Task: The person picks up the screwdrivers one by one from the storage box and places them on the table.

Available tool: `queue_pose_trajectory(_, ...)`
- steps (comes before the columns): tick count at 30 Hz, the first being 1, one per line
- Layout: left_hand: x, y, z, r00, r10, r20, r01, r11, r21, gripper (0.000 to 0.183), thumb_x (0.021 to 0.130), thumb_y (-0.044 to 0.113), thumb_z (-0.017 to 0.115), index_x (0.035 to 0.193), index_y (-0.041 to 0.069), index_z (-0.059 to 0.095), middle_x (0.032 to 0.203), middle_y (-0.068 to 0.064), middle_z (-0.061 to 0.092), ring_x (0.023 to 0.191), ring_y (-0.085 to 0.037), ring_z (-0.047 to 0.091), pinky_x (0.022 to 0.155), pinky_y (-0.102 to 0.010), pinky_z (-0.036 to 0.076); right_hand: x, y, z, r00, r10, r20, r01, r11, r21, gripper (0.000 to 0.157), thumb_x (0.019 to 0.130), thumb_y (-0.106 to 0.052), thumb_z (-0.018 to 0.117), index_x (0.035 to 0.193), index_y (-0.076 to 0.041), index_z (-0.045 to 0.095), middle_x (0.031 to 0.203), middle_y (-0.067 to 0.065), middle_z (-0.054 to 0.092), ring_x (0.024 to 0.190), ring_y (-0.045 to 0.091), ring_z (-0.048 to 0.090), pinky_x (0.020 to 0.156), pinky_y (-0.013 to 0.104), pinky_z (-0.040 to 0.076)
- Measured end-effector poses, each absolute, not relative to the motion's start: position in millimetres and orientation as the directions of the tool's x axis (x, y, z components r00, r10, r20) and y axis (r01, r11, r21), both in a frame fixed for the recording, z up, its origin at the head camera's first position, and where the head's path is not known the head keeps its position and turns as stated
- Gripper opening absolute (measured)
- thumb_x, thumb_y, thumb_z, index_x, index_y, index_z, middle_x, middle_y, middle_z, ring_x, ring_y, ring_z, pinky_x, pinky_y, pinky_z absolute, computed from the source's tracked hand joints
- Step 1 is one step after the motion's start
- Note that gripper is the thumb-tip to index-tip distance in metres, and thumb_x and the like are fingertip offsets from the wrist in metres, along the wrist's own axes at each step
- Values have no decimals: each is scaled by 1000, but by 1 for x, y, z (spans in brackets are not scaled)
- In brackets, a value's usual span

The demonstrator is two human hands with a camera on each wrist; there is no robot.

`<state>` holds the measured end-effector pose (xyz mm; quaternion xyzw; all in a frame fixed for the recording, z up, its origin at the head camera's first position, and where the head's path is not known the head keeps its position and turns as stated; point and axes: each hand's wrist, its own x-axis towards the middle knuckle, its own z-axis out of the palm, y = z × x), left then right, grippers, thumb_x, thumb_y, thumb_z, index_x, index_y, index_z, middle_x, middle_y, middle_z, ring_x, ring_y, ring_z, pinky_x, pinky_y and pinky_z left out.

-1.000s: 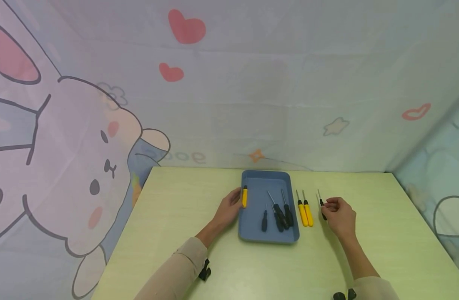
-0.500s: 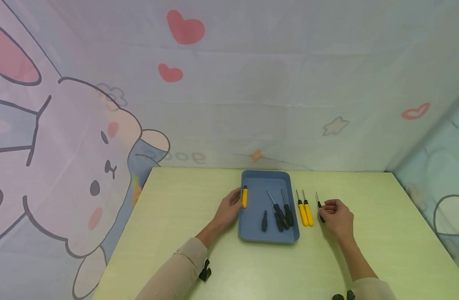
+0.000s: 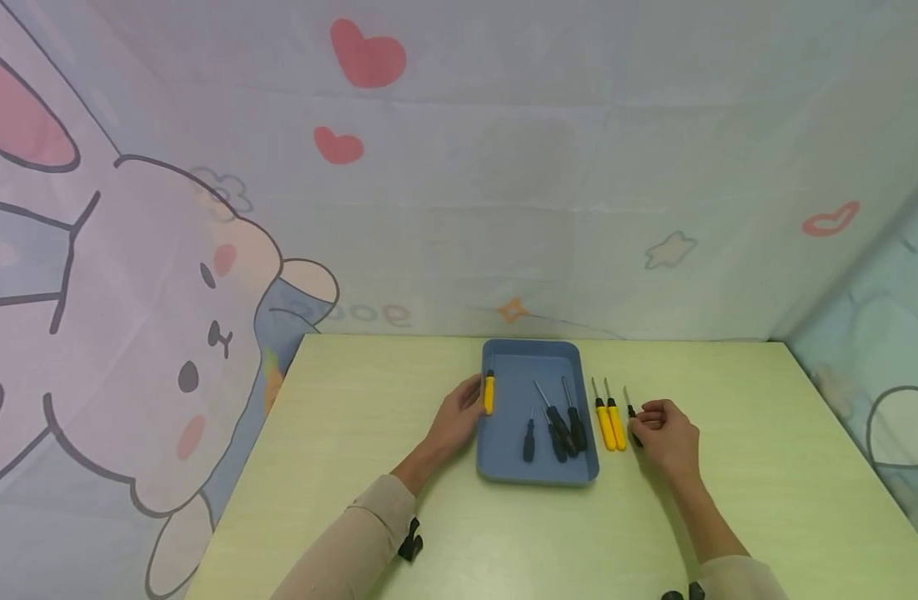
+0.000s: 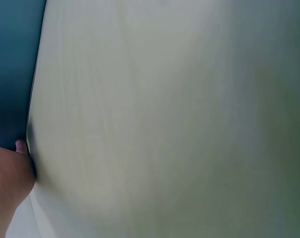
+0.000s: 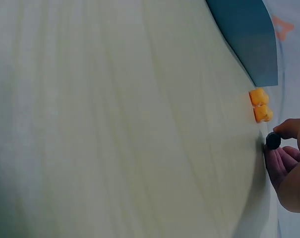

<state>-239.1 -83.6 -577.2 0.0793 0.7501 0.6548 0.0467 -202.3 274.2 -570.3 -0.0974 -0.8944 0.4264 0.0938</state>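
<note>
My left hand [image 3: 456, 417] grips the left side of a blue tray [image 3: 537, 472], with fingertips at its rim. Right beside those fingers, a yellow-handled screwdriver [image 3: 489, 394] lies along the tray's left wall. Several black-handled screwdrivers [image 3: 559, 429] lie in the tray's right half. To the right of the tray, my right hand [image 3: 669, 437] pinches a black screwdriver [image 3: 633, 419] by the handle, its shaft pointing away. In the right wrist view, the round butt end of the black handle [image 5: 273, 141] shows between thumb and fingers.
Two yellow screwdrivers [image 3: 610, 425] lie side by side on the pale table [image 3: 504, 542], between the tray and my right hand. A printed cloth backdrop [image 3: 504, 208] rises behind the table's far edge.
My right hand has shifted left with the black screwdriver, closer to the two yellow ones. The left hand and the tray have stayed put.
</note>
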Motion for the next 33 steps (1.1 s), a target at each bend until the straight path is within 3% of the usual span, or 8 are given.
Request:
queue_pose_trajectory(15,-238,-85,-577,-981,190,42,66,122,990,66,98,3,55,161,-3,38,165,-20,42,153,-35,39,123,-45,37,-202,271,-572,-967,230,108,72,657,-750,32,92,-14,77,116,3,65,98,14,72,87,26,68,69,16,49)
queue_pose_trajectory(33,-239,-84,-574,-979,199,44,58,61,996,63,100,-1,54,160,-8,36,164,-27,39,153,-40,37,124,-50,35,-200,270,-574,-965,241,103,80,643,-762,34,96,-20,76,117,4,65,99,15,71,89,26,66,69,13,48)
